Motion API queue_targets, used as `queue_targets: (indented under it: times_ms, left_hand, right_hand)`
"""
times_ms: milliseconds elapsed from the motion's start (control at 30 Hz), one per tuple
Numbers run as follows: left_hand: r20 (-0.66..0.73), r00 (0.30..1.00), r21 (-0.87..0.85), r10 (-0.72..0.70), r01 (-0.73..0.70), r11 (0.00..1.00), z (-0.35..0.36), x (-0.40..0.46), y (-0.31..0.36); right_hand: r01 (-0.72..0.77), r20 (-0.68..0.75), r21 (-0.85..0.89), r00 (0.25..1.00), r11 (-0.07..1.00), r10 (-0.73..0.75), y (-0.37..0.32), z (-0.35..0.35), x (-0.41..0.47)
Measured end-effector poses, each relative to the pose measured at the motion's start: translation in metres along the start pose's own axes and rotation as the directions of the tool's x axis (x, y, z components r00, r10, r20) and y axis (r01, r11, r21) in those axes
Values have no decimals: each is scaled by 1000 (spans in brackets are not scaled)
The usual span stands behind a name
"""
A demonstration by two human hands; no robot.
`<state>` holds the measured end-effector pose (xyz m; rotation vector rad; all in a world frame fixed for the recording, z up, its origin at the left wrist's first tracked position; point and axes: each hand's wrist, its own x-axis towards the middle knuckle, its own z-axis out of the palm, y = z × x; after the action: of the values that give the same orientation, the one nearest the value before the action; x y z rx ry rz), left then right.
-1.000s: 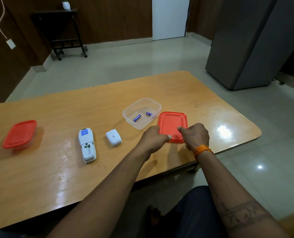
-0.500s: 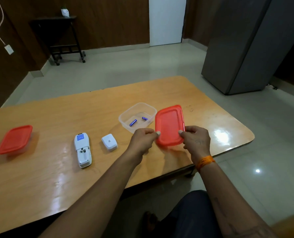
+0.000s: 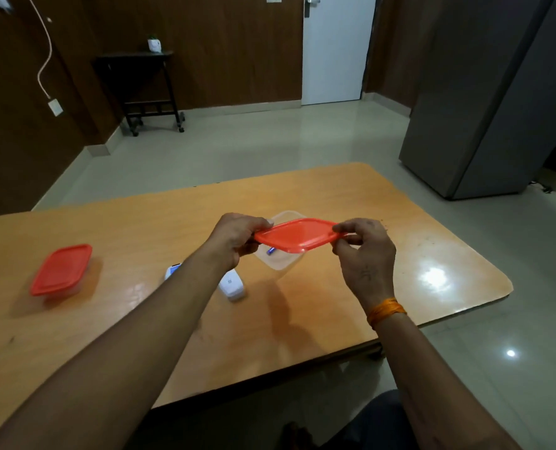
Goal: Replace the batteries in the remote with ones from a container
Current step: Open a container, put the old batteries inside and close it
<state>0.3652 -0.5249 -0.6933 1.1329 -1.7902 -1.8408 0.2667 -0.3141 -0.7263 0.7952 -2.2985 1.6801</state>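
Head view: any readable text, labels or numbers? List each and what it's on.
None readable.
Battery cover: small grey mark, too blurred to read.
Remote: blue patch, mostly hidden behind the left arm, nothing legible.
Right hand: faint mark on its back, illegible.
Red lid: plain.

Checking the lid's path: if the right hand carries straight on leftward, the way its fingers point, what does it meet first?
Likely the left hand, gripping the lid's other end from the right hand; the open container sits below, though depth is unclear.
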Motion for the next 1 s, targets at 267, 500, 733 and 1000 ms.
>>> queue_targets:
  times_ms: [267,500,733,1000]
  left_hand:
    - [-46,984,66,169,-166,984,-4,31,4]
    - [-21,979,209,205,-196,958,-11,59,-9]
    - [-97,961,388,257,-202,899,-9,82,-21]
    - [-126,972,393,198,-134,910,-8,91,-33]
  right_hand:
    - [-517,103,550,821,656,561,-8,56,13]
    - [-503,129,449,854,739,503,12,75,14]
    - [-580,114,412,798,703,592,25,94,15]
    - [-635,150,396,758,663,635,36,104,11]
